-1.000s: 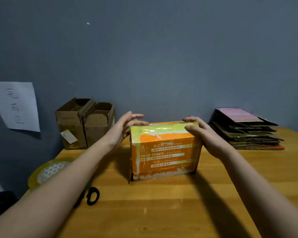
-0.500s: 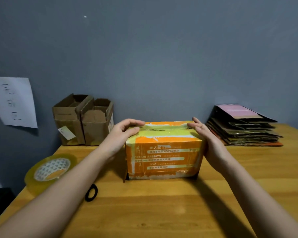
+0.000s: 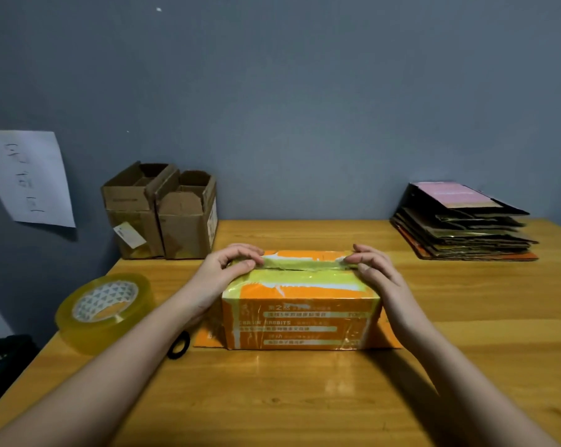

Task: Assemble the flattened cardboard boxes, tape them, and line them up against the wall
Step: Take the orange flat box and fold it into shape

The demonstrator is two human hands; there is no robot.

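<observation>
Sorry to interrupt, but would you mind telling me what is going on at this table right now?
A person is assembling an orange box in the middle of the wooden table. The left hand and right hand pinch the two ends of its top flaps, along the seam. A tape roll lies to the left. Two open brown boxes stand against the wall, and a stack of flattened cardboard waits at the right.

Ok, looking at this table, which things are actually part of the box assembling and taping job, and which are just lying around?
Part of the job:
orange box, pinched at its top flaps by the left hand and right hand
tape roll
two brown boxes by the wall
stack of flattened boxes
scissors, probably

Just lying about:
paper sheet on the wall
</observation>
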